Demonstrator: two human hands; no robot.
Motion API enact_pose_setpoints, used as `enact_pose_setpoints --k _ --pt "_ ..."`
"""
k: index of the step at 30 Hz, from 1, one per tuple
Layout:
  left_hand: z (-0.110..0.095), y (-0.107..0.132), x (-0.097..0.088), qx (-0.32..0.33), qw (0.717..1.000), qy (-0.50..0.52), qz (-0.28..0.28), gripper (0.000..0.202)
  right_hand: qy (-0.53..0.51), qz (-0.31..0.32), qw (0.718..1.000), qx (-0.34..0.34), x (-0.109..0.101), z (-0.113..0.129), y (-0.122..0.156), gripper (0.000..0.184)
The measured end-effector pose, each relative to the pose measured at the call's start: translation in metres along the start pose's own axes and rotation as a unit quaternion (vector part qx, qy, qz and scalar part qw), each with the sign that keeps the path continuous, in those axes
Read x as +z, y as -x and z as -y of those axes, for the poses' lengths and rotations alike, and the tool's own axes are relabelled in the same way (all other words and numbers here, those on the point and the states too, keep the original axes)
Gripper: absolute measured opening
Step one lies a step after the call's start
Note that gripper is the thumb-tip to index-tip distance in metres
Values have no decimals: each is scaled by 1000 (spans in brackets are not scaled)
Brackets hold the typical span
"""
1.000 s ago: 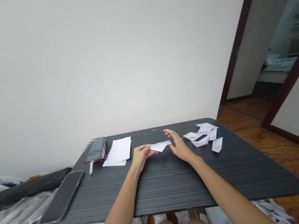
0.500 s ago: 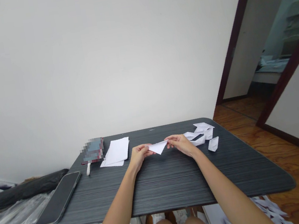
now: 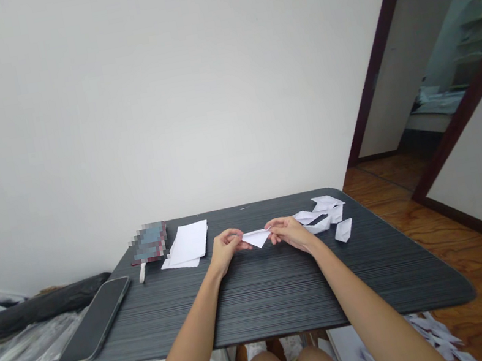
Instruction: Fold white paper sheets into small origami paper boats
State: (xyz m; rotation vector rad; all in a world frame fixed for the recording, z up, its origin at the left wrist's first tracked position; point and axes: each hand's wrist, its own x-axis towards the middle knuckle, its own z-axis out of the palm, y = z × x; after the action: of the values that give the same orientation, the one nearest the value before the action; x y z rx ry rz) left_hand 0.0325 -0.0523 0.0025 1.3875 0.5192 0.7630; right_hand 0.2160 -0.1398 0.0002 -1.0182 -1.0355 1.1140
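A folded white paper triangle [image 3: 257, 238] is held just above the dark table [image 3: 266, 300], near its middle back. My left hand [image 3: 224, 250] pinches the triangle's left corner with closed fingers. My right hand [image 3: 288, 232] pinches its right corner, fingers closed too. Several finished white paper boats [image 3: 326, 218] lie on the table just right of my right hand.
A stack of white paper sheets [image 3: 187, 244] lies left of my left hand, with a blurred flat object [image 3: 149, 242] and a white pen-like thing [image 3: 141, 273] beyond it. A dark phone [image 3: 94, 321] rests at the table's left edge. Paper scraps [image 3: 431, 336] litter the wooden floor.
My right hand was open beside the paper; it has closed on the triangle's right corner. The camera view has shifted slightly.
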Motion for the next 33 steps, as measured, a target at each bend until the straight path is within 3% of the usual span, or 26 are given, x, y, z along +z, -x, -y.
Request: enact_pose_setpoints --k 4,7,10,12,16,19,24,33 --pt "-3 0 1 20 997 72 -31 29 -53 9 999 3 1 6 3 24" --pt "-4 1 2 38 995 93 -22 30 -44 -15 999 -10 2 5 1 23" --pt "0 -1 0 38 999 9 -28 29 15 -86 996 -25 1 -2 -3 22" --pt "5 -4 -3 58 991 -100 -68 27 87 -132 987 -29 0 -7 -6 22" --pt "12 -7 -8 99 932 -312 -154 19 253 -188 948 -50 -3 -15 -9 17" --pt "12 -5 -7 95 891 -413 -165 16 356 -206 910 -56 -1 -18 -8 14" --pt "9 1 1 135 812 -557 -115 17 473 -193 857 -71 6 -20 -3 14" --pt "0 15 9 175 675 -717 14 27 675 -116 715 -143 20 -22 10 23"
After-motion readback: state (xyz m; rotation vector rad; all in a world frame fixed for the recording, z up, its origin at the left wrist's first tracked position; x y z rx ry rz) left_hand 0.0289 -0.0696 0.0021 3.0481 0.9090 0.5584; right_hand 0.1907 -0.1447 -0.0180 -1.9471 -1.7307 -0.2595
